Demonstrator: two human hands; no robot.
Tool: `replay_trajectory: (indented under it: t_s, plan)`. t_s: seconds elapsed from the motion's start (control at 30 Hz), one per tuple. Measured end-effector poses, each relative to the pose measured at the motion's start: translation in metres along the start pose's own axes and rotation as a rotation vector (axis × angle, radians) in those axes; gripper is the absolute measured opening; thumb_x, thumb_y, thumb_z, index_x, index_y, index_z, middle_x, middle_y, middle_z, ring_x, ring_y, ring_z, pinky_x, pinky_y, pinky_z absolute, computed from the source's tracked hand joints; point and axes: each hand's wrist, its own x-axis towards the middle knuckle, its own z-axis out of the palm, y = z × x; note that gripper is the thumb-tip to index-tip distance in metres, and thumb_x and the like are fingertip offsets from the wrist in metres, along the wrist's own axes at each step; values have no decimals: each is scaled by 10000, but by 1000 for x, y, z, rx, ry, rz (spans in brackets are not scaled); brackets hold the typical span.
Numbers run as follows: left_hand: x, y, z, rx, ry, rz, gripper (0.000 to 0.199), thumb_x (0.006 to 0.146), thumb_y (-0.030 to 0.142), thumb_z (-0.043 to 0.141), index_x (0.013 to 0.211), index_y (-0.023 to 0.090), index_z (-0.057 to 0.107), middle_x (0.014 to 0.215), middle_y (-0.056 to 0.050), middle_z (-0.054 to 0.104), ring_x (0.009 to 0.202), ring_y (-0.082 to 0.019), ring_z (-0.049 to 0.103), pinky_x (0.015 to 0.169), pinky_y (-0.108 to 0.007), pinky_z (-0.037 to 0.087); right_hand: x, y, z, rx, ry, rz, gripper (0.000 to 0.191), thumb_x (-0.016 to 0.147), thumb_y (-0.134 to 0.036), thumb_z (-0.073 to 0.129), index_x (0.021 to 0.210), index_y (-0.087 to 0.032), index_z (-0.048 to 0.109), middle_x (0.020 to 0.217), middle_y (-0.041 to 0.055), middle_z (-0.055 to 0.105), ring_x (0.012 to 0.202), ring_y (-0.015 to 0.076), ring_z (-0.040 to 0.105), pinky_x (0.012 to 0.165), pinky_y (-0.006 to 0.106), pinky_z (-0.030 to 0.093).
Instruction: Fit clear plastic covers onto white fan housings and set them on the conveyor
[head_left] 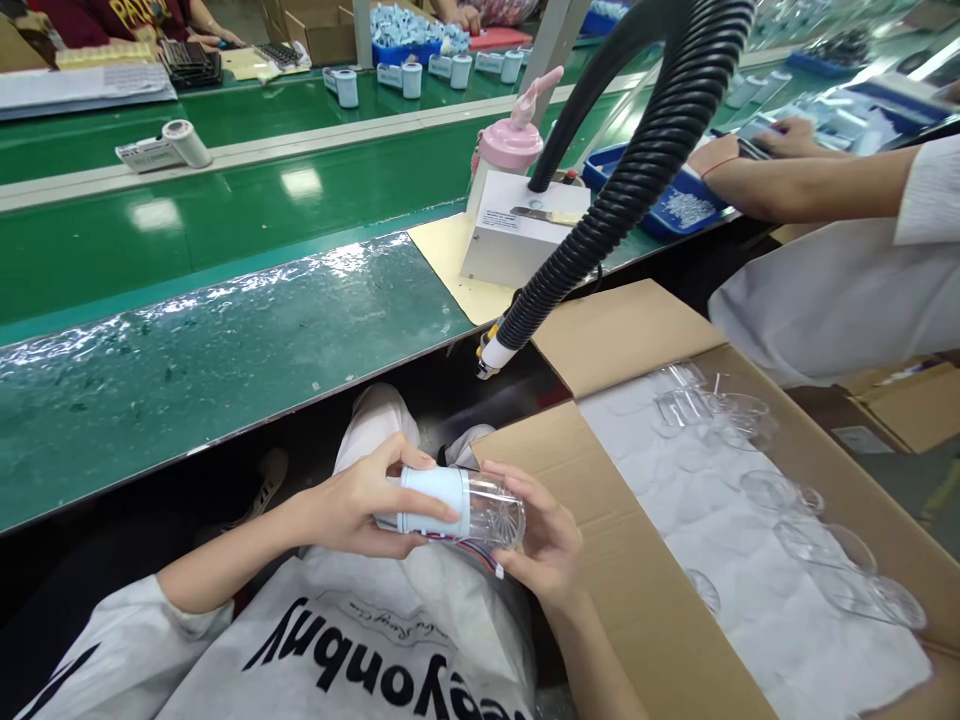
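Note:
Above my lap, my left hand [386, 500] is wrapped round a light blue cylinder [442, 500] lying on its side. A clear plastic cup [496, 512] sits against the cylinder's right end, its ribbed base facing right. My right hand [546, 535] grips that cup between thumb and fingers. Thin coloured wires with a white connector [499, 571] hang below the two parts. Whether the cup is fixed to the cylinder, I cannot tell.
An open cardboard box [637, 560] with clear plastic parts stands at right. A black ribbed hose [600, 220] hangs over the bench edge [300, 390]. Blue-and-white units [187, 143] lie on the green conveyor [337, 180]. A co-worker's arm [810, 185] is at upper right.

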Motion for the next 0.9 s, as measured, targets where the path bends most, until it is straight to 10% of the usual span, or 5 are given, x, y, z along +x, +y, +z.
replay_trajectory:
  t_s: [0.27, 0.7, 0.9]
  plan:
    - [-6, -4, 2, 16, -25, 1, 604, 901, 272, 680, 1466, 343, 476, 1114, -83, 492, 1074, -230, 591, 886, -376, 609, 0, -3, 1, -15, -6, -8, 528, 894, -344, 751, 1393, -292, 586, 1350, 133, 662, 1156, 304, 691, 901, 455, 629]
    - [-4, -2, 1, 22, -39, 45, 231, 917, 220, 654, 1121, 293, 734, 1129, -86, 503, 1117, -227, 589, 945, -353, 574, 0, -3, -2, 1, -3, 46, 537, 880, -393, 763, 1382, -311, 591, 1334, 129, 671, 1152, 315, 691, 893, 477, 627]
    - [-17, -2, 14, -266, 209, -427, 474, 785, 431, 784, 1207, 251, 663, 1074, -74, 570, 986, -220, 582, 863, -373, 544, -15, 9, 4, -22, 10, 176, 459, 909, -339, 717, 1343, -273, 584, 1335, 145, 644, 1245, 304, 630, 948, 456, 609]
